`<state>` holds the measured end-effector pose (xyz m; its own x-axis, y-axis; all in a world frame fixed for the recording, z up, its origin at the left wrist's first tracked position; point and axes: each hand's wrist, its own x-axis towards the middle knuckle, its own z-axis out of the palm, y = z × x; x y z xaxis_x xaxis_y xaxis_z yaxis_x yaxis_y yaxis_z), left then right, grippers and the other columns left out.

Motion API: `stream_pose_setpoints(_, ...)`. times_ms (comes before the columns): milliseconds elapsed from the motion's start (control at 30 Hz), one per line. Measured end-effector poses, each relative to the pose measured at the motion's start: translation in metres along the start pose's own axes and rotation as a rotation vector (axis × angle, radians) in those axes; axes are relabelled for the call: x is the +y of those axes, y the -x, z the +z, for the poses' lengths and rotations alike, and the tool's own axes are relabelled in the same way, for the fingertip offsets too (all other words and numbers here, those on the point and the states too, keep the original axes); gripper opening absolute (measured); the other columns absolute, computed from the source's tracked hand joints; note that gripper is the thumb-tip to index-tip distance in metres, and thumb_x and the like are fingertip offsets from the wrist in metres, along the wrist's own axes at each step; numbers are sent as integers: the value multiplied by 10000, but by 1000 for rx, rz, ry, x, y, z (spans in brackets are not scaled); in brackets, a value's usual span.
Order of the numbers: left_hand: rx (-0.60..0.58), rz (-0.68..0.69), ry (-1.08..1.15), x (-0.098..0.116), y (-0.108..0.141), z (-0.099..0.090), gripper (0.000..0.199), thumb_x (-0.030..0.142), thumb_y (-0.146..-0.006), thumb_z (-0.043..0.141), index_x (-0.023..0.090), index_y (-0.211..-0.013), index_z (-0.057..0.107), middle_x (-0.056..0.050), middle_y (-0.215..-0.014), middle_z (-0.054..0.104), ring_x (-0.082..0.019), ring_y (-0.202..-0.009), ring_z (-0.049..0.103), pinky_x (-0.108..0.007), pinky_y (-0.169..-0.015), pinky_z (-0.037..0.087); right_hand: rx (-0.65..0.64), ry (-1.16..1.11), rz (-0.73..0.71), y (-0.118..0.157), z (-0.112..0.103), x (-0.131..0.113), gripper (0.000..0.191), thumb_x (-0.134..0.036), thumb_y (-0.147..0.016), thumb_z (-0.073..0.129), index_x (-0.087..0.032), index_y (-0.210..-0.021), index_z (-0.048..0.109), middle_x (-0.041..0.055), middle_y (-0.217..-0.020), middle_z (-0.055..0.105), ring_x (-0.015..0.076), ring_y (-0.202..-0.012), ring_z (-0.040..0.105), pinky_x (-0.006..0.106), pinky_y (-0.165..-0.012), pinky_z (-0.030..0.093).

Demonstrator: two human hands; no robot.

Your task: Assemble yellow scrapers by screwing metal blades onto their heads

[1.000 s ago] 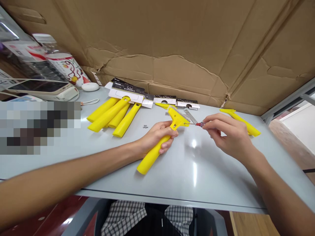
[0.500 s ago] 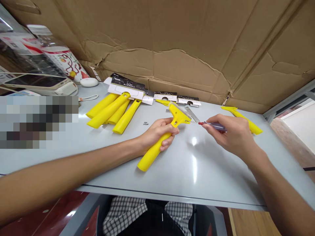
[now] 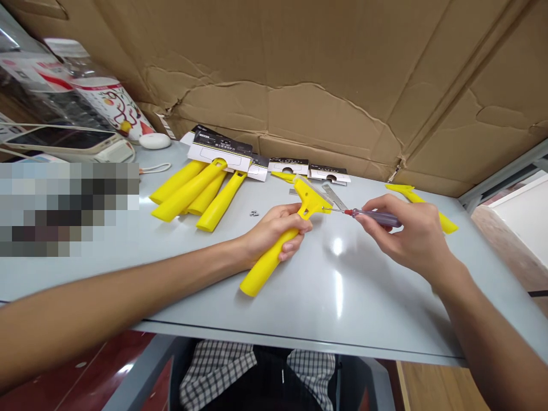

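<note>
My left hand (image 3: 282, 231) is wrapped round the yellow handle of a scraper (image 3: 263, 268), its wide head tilted up and away from me. In my right hand (image 3: 405, 225) is a screwdriver (image 3: 383, 218) with a translucent purple handle and a red collar. The shaft points left, and its tip meets the right corner of the scraper head. Just behind that head lies a flat metal blade (image 3: 334, 197). A few small screws (image 3: 254, 213) rest on the table left of my left hand.
Several yellow handles (image 3: 188, 197) with black-and-white cards (image 3: 220, 149) lie at the back left. Another yellow piece (image 3: 428, 210) is behind my right hand. A phone (image 3: 64, 140), a white case (image 3: 154, 141) and bottles (image 3: 107, 103) stand far left. Cardboard (image 3: 274, 57) walls the table's back.
My right hand's fingers have shifted on the screwdriver, and more of its handle shows. The scraper stays nearly in place in my left hand.
</note>
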<state>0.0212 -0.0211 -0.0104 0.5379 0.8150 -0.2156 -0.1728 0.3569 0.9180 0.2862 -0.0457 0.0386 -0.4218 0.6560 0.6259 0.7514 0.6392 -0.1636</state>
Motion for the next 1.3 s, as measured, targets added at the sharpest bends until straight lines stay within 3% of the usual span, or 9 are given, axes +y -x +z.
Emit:
stream_pose_setpoints(167, -32, 7, -17, -1, 2, 0, 164, 255, -865, 691, 214, -883, 533, 76, -431, 455, -81, -297, 366, -188, -313, 313, 84, 57, -18, -2, 2, 0, 246, -388, -992, 713, -244, -798, 669, -42, -545, 629, 124, -454, 556, 289, -512, 415)
stream_pose_setpoints(333, -35, 10, -20, -1, 2, 1, 173, 266, -868, 693, 216, -873, 527, 72, -430, 455, -86, -297, 376, -194, -312, 314, 38, 19, -5, -3, 0, -3, 111, -302, -898, 697, -238, -888, 608, -31, -658, 642, 130, -491, 554, 296, -508, 427)
stream_pose_setpoints(433, -20, 2, -10, 0, 2, 1, 182, 260, -861, 692, 220, -857, 514, 77, -429, 446, -81, -293, 365, -194, -314, 309, 42, -11, -14, -3, -1, -4, 108, -258, -929, 676, -245, -856, 597, -14, -702, 684, 130, -512, 574, 294, -512, 448)
stream_pose_setpoints(700, 15, -6, 7, 0, 0, 2, 168, 248, -843, 697, 210, -879, 537, 76, -436, 452, -80, -300, 364, -196, -317, 303, 116, 117, 18, 1, 5, 3, 196, -401, -1000, 713, -236, -894, 698, -23, -578, 653, 146, -482, 582, 298, -518, 430)
stream_pose_setpoints(900, 23, -21, 3, 3, 2, 6, 191, 229, -841, 703, 212, -919, 530, 86, -430, 457, -84, -302, 371, -198, -331, 315, 85, 157, 49, 2, 6, 6, 217, -394, -1023, 657, -231, -881, 673, -25, -560, 622, 142, -453, 542, 298, -509, 383)
stream_pose_setpoints(1000, 13, -11, -1, 4, 3, 6, 190, 236, -849, 692, 213, -933, 524, 83, -428, 465, -88, -305, 377, -197, -332, 309, 30, 90, 80, 0, 4, 5, 162, -387, -972, 692, -231, -979, 648, -35, -583, 629, 162, -467, 583, 306, -508, 411)
stream_pose_setpoints(1167, 8, 13, 29, 3, 2, 6, 174, 220, -835, 683, 218, -887, 517, 80, -427, 453, -83, -313, 361, -200, -335, 317, -27, 28, -15, 0, 2, 5, 73, -272, -942, 683, -249, -1004, 652, 6, -749, 720, 176, -535, 618, 341, -559, 484)
stream_pose_setpoints(1300, 13, 2, 40, 2, 2, 6, 159, 194, -840, 679, 216, -906, 536, 70, -433, 463, -84, -329, 359, -202, -339, 324, -38, 79, -11, 3, 3, 8, 92, -340, -987, 699, -248, -994, 693, 11, -731, 741, 181, -532, 644, 341, -551, 487)
